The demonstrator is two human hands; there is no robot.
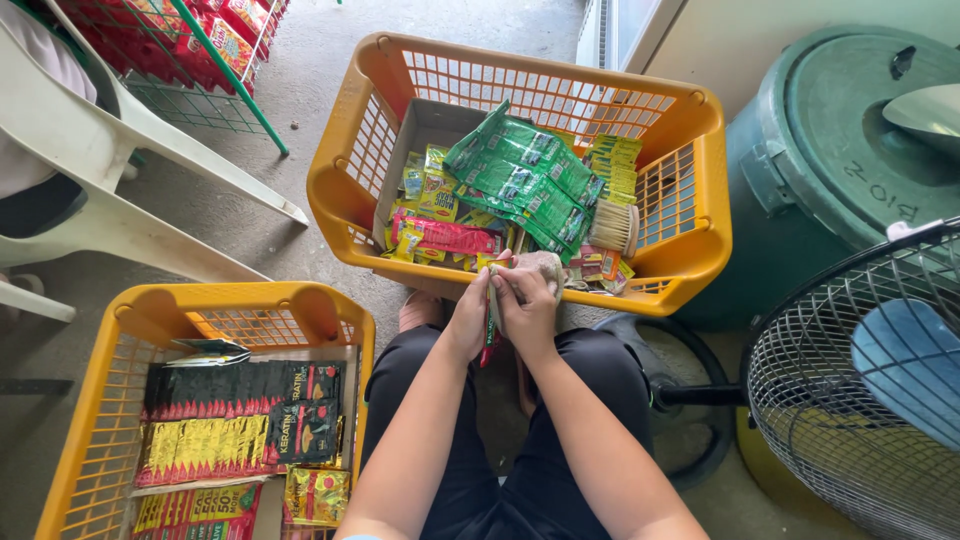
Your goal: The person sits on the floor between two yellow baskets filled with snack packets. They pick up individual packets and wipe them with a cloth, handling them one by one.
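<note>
Left basket (150,320): orange, at your left knee; it carries rows of black and yellow sachets lying flat, and the frame's lower edge cuts it off.
Left hand (468,318): your fingers are curled shut around the near side of the sachet strip, thumb pressed on top.
Strip (491,322): a narrow strip of sachets, red with some green, held between both hands just above your lap at the front basket's near rim.
Strip axis: its long axis runs up and down in the view, top end towards the basket, bottom end hanging down past your palms towards your knees.
Strip hidden: your hands cover most of it, so only thin edges show and you cannot tell its full length.
Right hand (528,305): closed on the same strip, fingertips pinching its upper end; a pale cloth (545,268) lies just beyond your knuckles.
Front basket (700,255): orange, ahead of you, heaped with green sachets (525,180), a red strip and a small brush (612,226).
Fan (850,400): at your right, cut off by the frame.
</note>
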